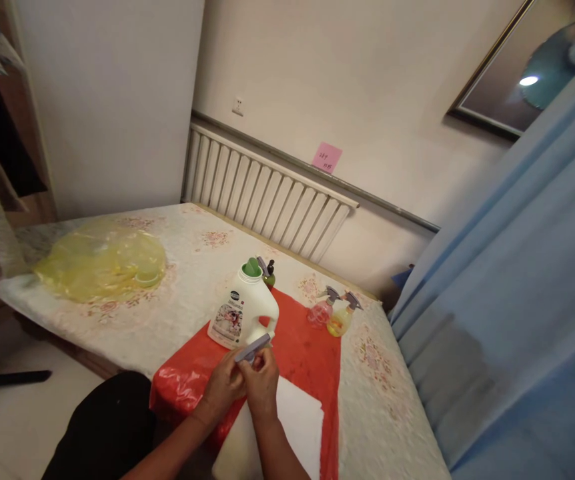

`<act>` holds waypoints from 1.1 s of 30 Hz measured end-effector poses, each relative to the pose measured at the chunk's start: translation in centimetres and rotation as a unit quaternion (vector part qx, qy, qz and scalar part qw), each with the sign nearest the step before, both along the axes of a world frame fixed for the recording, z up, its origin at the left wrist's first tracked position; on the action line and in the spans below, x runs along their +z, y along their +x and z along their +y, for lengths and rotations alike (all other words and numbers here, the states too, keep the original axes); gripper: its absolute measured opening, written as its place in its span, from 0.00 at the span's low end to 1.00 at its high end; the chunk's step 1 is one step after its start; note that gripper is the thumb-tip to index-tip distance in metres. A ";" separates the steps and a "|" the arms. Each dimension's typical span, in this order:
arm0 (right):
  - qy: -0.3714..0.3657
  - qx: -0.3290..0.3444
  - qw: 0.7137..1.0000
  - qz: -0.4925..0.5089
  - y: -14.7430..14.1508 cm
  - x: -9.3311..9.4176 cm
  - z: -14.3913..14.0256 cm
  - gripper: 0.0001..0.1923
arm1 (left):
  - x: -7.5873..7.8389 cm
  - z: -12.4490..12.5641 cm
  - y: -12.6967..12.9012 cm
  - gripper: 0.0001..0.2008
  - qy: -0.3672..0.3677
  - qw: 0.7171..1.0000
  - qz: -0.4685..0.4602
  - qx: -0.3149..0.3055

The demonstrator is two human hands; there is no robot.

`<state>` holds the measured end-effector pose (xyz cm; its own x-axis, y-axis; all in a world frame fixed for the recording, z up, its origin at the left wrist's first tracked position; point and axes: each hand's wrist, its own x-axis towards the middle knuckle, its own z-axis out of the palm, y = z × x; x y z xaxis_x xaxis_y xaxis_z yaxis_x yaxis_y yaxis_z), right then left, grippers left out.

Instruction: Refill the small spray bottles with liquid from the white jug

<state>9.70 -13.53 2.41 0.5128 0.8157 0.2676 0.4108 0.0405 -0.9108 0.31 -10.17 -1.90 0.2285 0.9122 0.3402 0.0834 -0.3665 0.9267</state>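
Observation:
Both my hands meet over the near part of the red sheet [307, 347]. My left hand [223, 387] and my right hand [263, 383] have their fingers closed around a grey trigger spray head [253, 348]. Just beyond them stands a white detergent jug [242, 310] with a side handle, a picture label and a green piece [252, 268] in its mouth. Under my forearms lies a pale, rounded object [240, 443], partly hidden, whose kind I cannot make out. White paper [300, 427] is beside my right forearm.
Two spray bottles, pink [320, 312] and yellow [339, 321], stand right of the jug. Behind it is a small dark-topped green bottle [269, 277]. A yellow plastic bag [102, 263] lies at left on the flowered tablecloth [187, 267]. A blue curtain [507, 300] hangs at right.

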 end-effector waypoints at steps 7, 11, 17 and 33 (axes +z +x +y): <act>0.000 -0.041 0.999 -0.014 -0.6 -1.0 0.1 0.09 | -0.3 0.3 0.0 0.18 -0.007 1.000 0.000 -0.015; 0.022 0.009 0.999 -0.029 -0.1 -0.2 -0.3 0.06 | -0.7 0.5 -0.1 0.19 -0.004 1.000 0.000 -0.026; 0.049 0.114 0.991 -0.052 1.1 0.6 -0.9 0.08 | -0.9 0.4 -0.1 0.19 -0.006 1.000 -0.002 -0.016; 0.035 -0.029 0.998 -0.045 -0.8 -1.9 0.0 0.03 | -0.2 -0.1 -1.2 0.18 -0.019 0.997 0.004 -0.071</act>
<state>8.88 -13.56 0.52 0.5306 0.7627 0.3698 0.4945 0.0758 -0.8659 -0.93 -10.22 -2.11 0.3594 0.8826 0.3030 0.0410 -0.3394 0.9398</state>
